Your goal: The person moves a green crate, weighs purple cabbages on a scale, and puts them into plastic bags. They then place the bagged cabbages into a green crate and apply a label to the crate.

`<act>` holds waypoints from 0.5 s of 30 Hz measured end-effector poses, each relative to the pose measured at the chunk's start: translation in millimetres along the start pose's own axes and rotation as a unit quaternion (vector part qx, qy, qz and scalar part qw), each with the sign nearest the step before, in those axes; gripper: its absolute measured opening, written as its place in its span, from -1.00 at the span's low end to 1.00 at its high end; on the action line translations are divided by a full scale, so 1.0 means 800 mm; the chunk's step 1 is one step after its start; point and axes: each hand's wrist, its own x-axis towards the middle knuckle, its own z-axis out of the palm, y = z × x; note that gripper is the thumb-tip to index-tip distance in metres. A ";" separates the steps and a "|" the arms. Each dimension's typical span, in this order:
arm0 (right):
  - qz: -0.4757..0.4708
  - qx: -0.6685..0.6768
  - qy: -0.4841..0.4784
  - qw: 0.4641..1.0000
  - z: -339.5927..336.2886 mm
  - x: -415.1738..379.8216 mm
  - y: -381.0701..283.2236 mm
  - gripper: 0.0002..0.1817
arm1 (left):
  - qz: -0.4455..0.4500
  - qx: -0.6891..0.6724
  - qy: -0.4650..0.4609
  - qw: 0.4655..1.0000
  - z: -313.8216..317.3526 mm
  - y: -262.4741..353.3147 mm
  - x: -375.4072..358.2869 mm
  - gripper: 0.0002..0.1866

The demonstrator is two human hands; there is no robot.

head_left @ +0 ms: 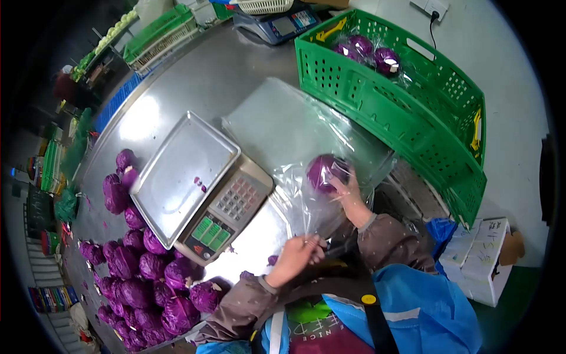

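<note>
A purple cabbage (325,173) sits inside a clear plastic bag (296,203) near the table's front edge. My right hand (349,194) is wrapped round the cabbage from its right side. My left hand (299,256) is closed in a pinch below it, on the lower edge of the bag. Flat clear bags (277,118) lie in a stack just beyond the cabbage. To the left stands a weighing scale (236,200) with a metal tray (183,171), which holds a few purple scraps.
Several loose purple cabbages (138,292) are heaped at the left front. A green crate (377,106) with bagged cabbages (387,61) stands at the back right. Another scale (277,26) is at the far edge. A white box (474,259) stands at the right.
</note>
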 end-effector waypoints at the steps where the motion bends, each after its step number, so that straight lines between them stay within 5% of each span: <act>1: -0.012 -0.042 0.003 0.999 -0.010 -0.005 0.008 -0.13 | -0.010 -0.078 -0.016 0.997 -0.004 -0.005 -0.008 -0.65; 3: 0.039 -0.206 0.020 0.978 -0.005 -0.032 -0.022 -0.15 | -0.035 -0.187 -0.032 0.981 -0.008 -0.009 -0.020 -0.65; 4: 0.005 -0.181 0.011 0.983 -0.012 -0.046 -0.016 -0.24 | -0.050 -0.216 -0.032 0.975 -0.009 -0.010 -0.026 -0.64; 6: 0.090 -0.428 -0.087 0.895 -0.025 -0.074 -0.052 -0.45 | -0.095 -0.283 -0.039 0.954 -0.016 -0.008 -0.034 -0.65; 7: 0.099 -0.430 -0.089 0.893 -0.028 -0.088 -0.046 -0.45 | -0.102 -0.302 -0.045 0.947 -0.017 -0.012 -0.036 -0.65; 9: -0.087 -0.442 -0.181 0.874 -0.031 -0.122 -0.035 -0.67 | -0.107 -0.320 -0.051 0.940 -0.019 -0.014 -0.038 -0.65; 10: -0.053 -0.425 -0.171 0.887 -0.012 -0.139 -0.038 -0.79 | -0.116 -0.340 -0.051 0.932 -0.017 -0.013 -0.039 -0.66; 13: -0.162 -0.472 -0.235 0.834 0.025 -0.162 -0.048 -0.79 | -0.129 -0.383 -0.037 0.914 -0.015 -0.018 -0.040 -0.69; 15: -0.310 -0.536 -0.232 0.750 0.030 -0.169 -0.032 -0.77 | -0.136 -0.409 -0.023 0.902 -0.015 -0.020 -0.040 -0.71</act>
